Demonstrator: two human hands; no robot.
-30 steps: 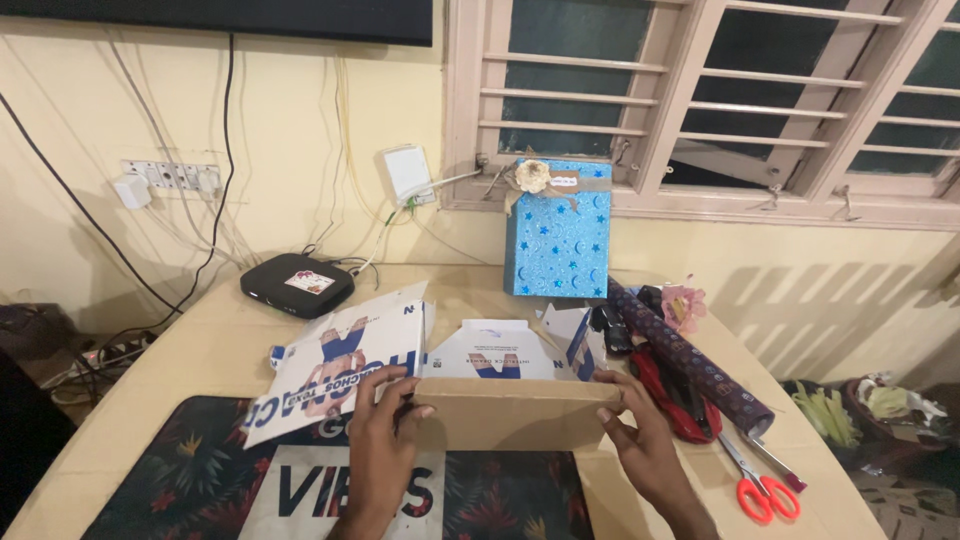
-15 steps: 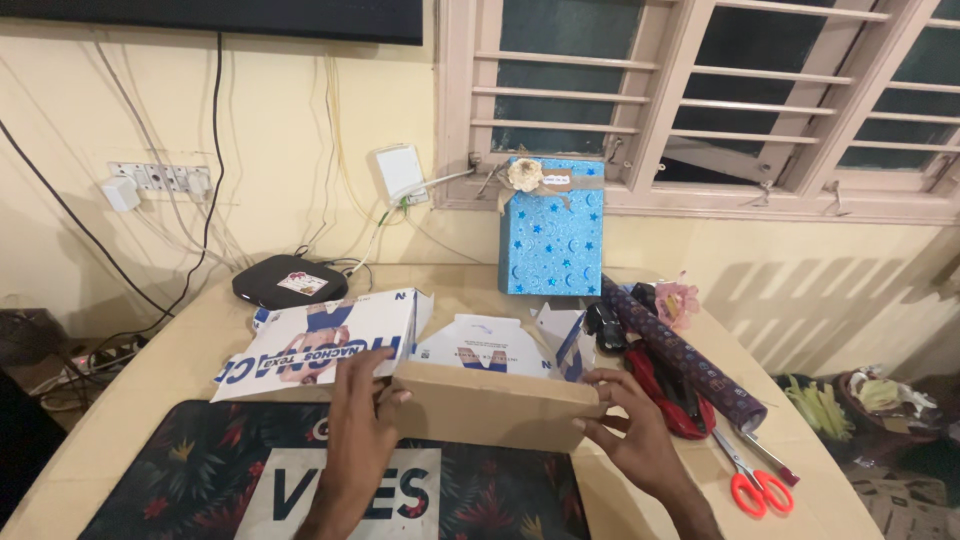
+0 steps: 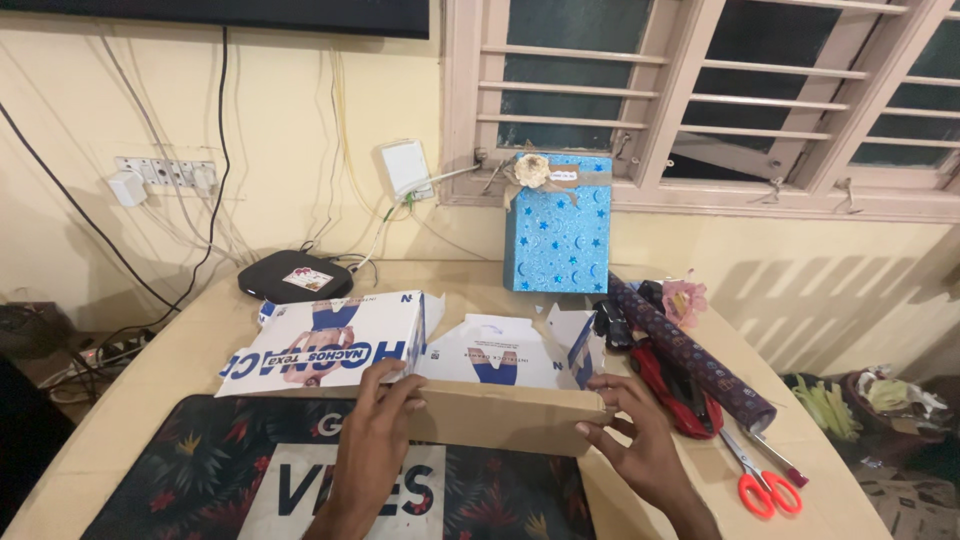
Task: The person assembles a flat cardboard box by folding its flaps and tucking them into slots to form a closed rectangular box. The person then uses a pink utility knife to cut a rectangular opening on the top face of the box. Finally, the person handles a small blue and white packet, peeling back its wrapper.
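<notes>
While the opened cardboard box [image 3: 500, 400] sits on the table [image 3: 190, 350] at the far edge of the dark mat [image 3: 200, 470], the left hand [image 3: 375, 445] and right hand [image 3: 640, 440] grip its brown front flap, apparently folding it.

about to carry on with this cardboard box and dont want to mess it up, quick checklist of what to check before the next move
1. Left hand on the left end of the open box: ok.
2. Right hand on the right end: ok.
3. Box resting on the table, partly over the dark patterned mat: ok.
4. Lid flap folded out to the left, open: ok.
5. Box contents: cannot tell, the front wall hides the inside.
6. Scissors and wrapping paper roll apart from the hands: ok.
</notes>
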